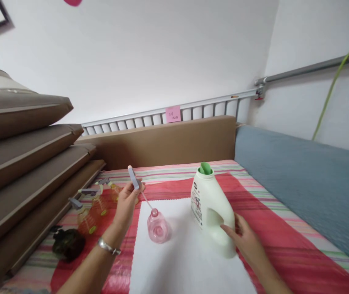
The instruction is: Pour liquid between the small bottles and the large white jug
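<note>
Between the fingers of my left hand point(127, 200) is a grey-purple trigger spray head point(134, 177), tilted, with its thin tube slanting down to the right. The tube's lower end is at the mouth of a clear pink bottle point(157, 229); I cannot tell whether it is inside. The bottle stands on a white sheet point(177, 269). Over on the right, my right hand point(245, 233) is closed around the handle of a pale green detergent jug point(212, 202), thumb in front and fingers behind. A green spout point(205, 168) shows in the jug's uncapped mouth.
Several amber spray bottles point(87, 220) and a dark round bottle point(68, 243) stand on the left. Stacked brown cushions point(30, 141) rise beside them. A brown padded board point(162, 145) borders the back, a blue-grey padded edge point(303, 175) the right. Red cloth point(272, 228) lies beneath the sheet.
</note>
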### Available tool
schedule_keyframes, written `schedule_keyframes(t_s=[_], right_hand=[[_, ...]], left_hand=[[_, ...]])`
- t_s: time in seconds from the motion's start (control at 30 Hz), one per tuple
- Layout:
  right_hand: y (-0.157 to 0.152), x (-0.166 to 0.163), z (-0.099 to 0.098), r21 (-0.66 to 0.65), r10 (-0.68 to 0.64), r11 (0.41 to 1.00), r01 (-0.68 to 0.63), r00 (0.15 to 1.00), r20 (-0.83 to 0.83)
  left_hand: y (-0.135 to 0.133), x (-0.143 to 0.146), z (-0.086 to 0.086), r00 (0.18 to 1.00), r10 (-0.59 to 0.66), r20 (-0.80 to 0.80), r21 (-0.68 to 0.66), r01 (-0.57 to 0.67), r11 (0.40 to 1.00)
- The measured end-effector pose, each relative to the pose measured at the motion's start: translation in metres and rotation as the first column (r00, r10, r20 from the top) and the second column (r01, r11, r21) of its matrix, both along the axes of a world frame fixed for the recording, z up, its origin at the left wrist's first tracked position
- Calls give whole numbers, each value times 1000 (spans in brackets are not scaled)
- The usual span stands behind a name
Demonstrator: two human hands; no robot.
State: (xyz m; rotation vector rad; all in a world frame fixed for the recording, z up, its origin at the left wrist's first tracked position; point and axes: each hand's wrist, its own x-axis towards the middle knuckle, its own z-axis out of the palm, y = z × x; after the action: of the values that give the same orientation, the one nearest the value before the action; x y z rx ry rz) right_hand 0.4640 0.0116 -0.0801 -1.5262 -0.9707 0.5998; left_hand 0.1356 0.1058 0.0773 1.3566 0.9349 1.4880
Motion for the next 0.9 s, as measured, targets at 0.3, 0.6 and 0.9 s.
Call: schedule_keyframes(t_s=[0.3,0.6,0.9], right_hand=[[-3,-4,3,-45,47,998,-47,999,14],[-6,-1,2,18,45,999,-45,999,4],[-20,0,4,47,-38,998,39,999,-22]], left_hand=[[5,1,2,1000,0,4,27,-1,1000],[11,3,-31,994,-48,-97,-9,47,999],[6,11,-106,979,-139,-147,-139,118,983]])
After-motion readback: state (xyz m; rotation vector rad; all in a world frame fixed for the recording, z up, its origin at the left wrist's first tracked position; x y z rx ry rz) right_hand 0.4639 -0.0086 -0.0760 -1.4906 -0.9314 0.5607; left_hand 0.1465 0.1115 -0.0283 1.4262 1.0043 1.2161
